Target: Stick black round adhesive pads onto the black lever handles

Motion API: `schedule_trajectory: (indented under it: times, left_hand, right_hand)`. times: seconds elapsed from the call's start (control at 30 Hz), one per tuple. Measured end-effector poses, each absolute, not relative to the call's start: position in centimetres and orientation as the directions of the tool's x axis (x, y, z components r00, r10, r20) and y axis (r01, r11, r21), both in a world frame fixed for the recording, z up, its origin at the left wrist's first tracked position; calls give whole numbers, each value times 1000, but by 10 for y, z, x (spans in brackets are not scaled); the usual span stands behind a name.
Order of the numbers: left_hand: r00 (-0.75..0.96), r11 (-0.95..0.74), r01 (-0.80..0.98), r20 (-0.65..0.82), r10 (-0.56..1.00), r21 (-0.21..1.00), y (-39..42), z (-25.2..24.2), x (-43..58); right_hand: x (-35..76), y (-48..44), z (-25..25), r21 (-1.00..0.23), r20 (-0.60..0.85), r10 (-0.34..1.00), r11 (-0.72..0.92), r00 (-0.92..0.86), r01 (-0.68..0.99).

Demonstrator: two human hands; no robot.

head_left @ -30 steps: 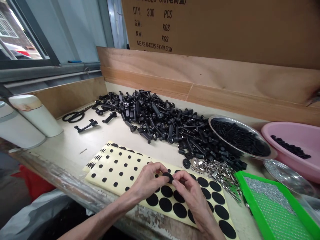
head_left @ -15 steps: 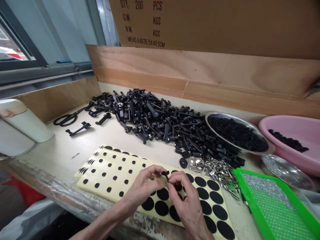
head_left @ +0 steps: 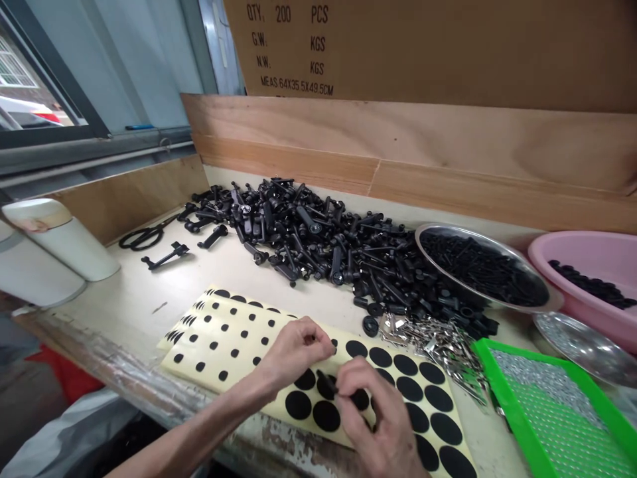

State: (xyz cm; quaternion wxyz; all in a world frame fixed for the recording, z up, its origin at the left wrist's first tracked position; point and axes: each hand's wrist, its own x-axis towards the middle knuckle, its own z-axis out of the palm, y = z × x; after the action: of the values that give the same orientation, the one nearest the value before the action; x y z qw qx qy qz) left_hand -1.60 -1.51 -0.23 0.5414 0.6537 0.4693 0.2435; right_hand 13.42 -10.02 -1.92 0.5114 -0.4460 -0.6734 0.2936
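My right hand [head_left: 375,411] is closed, thumb and forefinger pinching a small, slim black part [head_left: 326,382] whose far end points up and left. Its exact kind is too small and blurred to tell. To the left and slightly farther off, my left hand [head_left: 298,348] has its fingertips drawn together in a pinch; whatever is between them is hidden. Both hands hover above sheets of black round stickers [head_left: 297,405] on pale yellow backing. Smaller black dots cover the left sheet [head_left: 213,372], which lies beside the larger circles.
A heap of black crank-like parts [head_left: 308,232] spreads across the back. Rightward are loose metal clips [head_left: 432,342], a steel bowl of thin black pieces [head_left: 468,265], a pink basin [head_left: 587,255] and a green tray [head_left: 517,398]. Scissors [head_left: 144,237] and white bottles [head_left: 74,239] stand or lie left.
My hands have come apart from their meeting point over the part. The left moved slightly left and up; the black part stays in my right hand. The view shifted a little.
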Motion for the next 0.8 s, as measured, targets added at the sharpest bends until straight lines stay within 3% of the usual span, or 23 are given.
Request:
schedule_trajectory:
  times: [0.1,0.17,0.27,0.33,0.4,0.47,0.57,0.67,0.8]
  left_hand:
    - [526,-331,625,-68,848,706,-14,-7,-10]
    - [544,-462,734,-23,839,498,-17,-9,-5]
    - [627,-625,766,40,778,148,-22,-13,-1]
    - [644,-649,756,79,761,89,-22,-15,-4]
    - [597,-606,764,117,794,220,-20,-13,-10]
    - [532,-509,711,102,841,486,-19,-6,-17]
    - [492,-270,484,-3,871,833,-22,9,-23]
    - [464,-115,323,-52,884,939,-28,19,-24]
    - [367,-88,274,-20,930,958,-33,15,-26]
  right_hand:
    - [145,-101,-19,-925,379,900,362,215,115]
    - [151,-101,-20,-942,326,877,333,353,44]
    - [152,-100,-22,-957,269,877,288,397,13]
    - [150,-100,-21,-966,248,893,258,375,24]
    - [149,-100,-20,-980,193,926,200,324,11]
    - [149,-99,-19,-990,123,954,137,272,-32]
    - [148,-97,-20,-993,67,974,87,218,-83]
    - [143,-95,-21,-996,62,986,71,156,-49]
    - [132,-91,-21,-999,17,991,22,132,-30]
